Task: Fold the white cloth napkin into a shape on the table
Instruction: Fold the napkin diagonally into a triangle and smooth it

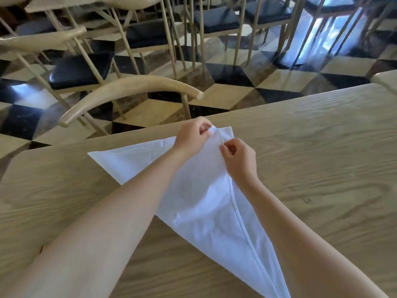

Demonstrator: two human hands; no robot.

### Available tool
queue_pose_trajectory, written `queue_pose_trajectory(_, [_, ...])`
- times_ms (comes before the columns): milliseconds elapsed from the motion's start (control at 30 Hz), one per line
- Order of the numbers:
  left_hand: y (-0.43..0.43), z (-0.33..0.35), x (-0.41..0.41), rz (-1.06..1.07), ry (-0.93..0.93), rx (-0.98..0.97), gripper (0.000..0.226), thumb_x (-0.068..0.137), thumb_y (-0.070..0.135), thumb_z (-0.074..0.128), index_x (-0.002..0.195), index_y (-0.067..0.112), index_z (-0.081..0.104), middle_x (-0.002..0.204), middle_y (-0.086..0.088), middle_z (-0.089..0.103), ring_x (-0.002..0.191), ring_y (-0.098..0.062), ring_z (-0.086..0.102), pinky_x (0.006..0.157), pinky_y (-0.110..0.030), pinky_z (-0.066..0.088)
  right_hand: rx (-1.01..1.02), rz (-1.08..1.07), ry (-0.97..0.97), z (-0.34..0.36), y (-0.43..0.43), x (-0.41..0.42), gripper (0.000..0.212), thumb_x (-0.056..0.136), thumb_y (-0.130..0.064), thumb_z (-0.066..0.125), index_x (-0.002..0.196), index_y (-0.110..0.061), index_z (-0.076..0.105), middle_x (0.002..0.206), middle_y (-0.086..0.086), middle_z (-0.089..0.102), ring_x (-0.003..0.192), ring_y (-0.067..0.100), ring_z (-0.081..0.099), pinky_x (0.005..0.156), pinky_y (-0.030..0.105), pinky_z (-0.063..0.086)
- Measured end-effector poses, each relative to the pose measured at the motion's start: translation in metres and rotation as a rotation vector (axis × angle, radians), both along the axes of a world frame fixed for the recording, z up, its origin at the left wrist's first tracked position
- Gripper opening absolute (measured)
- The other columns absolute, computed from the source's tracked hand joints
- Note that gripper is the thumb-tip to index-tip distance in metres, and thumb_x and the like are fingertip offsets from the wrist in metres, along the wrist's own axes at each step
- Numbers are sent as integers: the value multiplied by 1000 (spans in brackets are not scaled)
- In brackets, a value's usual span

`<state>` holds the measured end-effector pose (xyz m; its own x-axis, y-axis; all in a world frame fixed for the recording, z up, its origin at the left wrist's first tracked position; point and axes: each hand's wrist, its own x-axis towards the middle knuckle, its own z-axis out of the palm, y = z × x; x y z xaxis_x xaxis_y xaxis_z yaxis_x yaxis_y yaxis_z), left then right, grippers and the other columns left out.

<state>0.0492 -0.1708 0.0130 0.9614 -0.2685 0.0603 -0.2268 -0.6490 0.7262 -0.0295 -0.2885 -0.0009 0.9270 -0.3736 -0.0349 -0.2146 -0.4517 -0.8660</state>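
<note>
The white cloth napkin (pixel 206 203) lies on the light wooden table (pixel 311 164), folded into a long triangle with one point at the left and another running toward the bottom edge of the view. My left hand (pixel 192 136) pinches the raised top corner of the cloth near the table's far edge. Just to its right, my right hand (pixel 239 160) pinches the hemmed edge of the upper layer, slightly lifted. A hem seam runs down from my right hand to the near tip. My forearms cover part of the cloth.
The table's far edge runs diagonally just beyond my hands. A curved wooden chair back (pixel 129 93) stands close behind it at the left. Several more chairs with dark cushions (pixel 81 69) stand on a checkered floor. Another table's corner (pixel 386 80) shows at the right.
</note>
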Motion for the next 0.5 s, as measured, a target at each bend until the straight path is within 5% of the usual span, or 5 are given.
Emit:
queue_pose_trajectory(200, [-29, -21, 37, 6, 65, -2, 9, 86, 18, 61, 90, 14, 68, 80, 4, 63, 77, -10, 55, 63, -14, 38, -217, -146, 90, -27, -16, 31, 14, 88, -20, 51, 90, -13, 62, 91, 2, 67, 89, 25, 58, 82, 37, 42])
queue_pose_trajectory(367, [-48, -37, 54, -49, 91, 53, 8, 85, 14, 61, 88, 13, 68, 82, 3, 64, 78, -11, 54, 65, -20, 39, -380, -207, 114, -40, -23, 42, 13, 86, -17, 49, 85, -12, 61, 90, 2, 66, 87, 24, 49, 75, 33, 24])
queue_pose_trajectory(500, [-53, -45, 60, -55, 57, 84, 8, 84, 16, 62, 85, 12, 70, 86, -1, 68, 78, -11, 54, 69, -23, 38, -438, -207, 134, -43, -24, 40, 11, 86, -19, 49, 84, -12, 58, 92, 4, 62, 91, 25, 46, 78, 35, 25])
